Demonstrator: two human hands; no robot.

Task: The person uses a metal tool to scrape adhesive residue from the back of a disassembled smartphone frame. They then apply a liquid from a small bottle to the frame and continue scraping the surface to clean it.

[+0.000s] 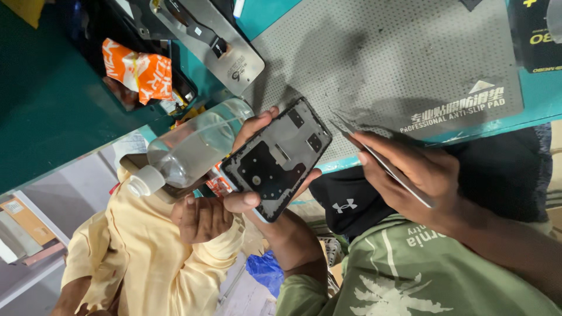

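My left hand (257, 196) holds an opened phone housing (276, 159), a dark frame whose bare inner side faces me, at the front edge of the teal table. My right hand (413, 175) grips a thin metal prying tool (383, 167). Its tip points toward the housing's upper right corner, just short of it. Beside my left hand, another person in a pale yellow shirt (140, 246) holds a clear plastic bottle (190, 149) with a white cap, tilted close to the housing. That person's hand (202, 217) is under the bottle.
A grey perforated anti-slip mat (398, 58) covers the teal table (538, 99). A metal plate with a flex cable (219, 44) and an orange packet (137, 70) lie at the upper left. A black box (535, 35) sits top right, and a blue bag (266, 270) lies on the floor.
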